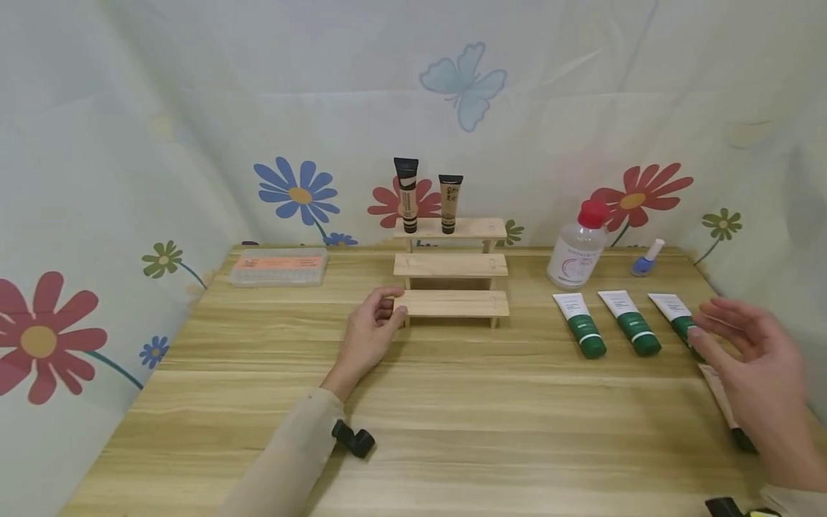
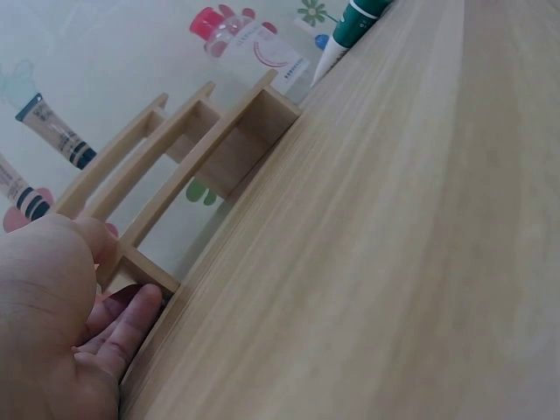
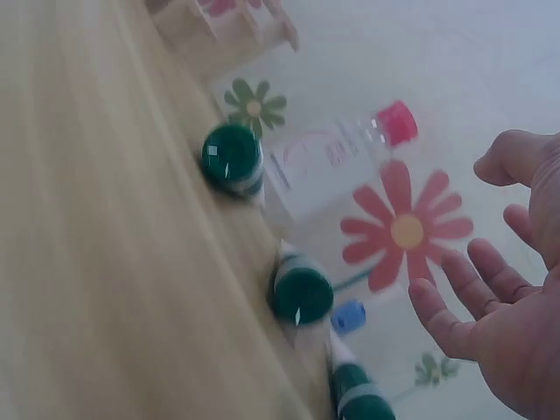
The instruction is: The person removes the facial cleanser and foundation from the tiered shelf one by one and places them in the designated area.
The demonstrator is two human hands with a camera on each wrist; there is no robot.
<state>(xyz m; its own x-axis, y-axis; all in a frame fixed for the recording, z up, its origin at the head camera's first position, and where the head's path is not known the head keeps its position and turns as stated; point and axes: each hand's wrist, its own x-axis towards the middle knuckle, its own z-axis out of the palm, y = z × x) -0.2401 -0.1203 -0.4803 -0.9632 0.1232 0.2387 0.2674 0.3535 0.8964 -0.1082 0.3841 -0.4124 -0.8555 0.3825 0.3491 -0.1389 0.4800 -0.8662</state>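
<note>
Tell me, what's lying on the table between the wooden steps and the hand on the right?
In the head view, green-capped tubes: two lie in the open between the wooden steps and the right hand; a third reaches under its fingertips.

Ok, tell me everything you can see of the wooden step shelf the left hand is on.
The wooden step shelf is pale bare wood with three tiers rising toward the wall. It stands upright at the back middle of the table. Two tubes stand on its top tier; the lower tiers are bare. The left hand grips the bottom tier's left end.
</note>
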